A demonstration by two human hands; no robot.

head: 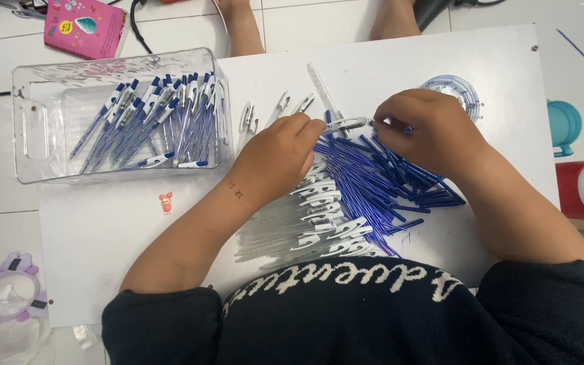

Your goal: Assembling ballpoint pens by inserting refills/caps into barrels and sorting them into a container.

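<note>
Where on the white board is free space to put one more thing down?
Bare board lies below the clear bin, left of the left hand. The far right corner is free too. Crowded: the middle, under blue refills and pen barrels.

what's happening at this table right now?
A person holds a clear pen barrel between the left hand and the right hand, above a pile of blue ink refills on a white board. Empty clear barrels lie in a row under the left forearm. A clear plastic bin to the left holds finished blue pens.
</note>
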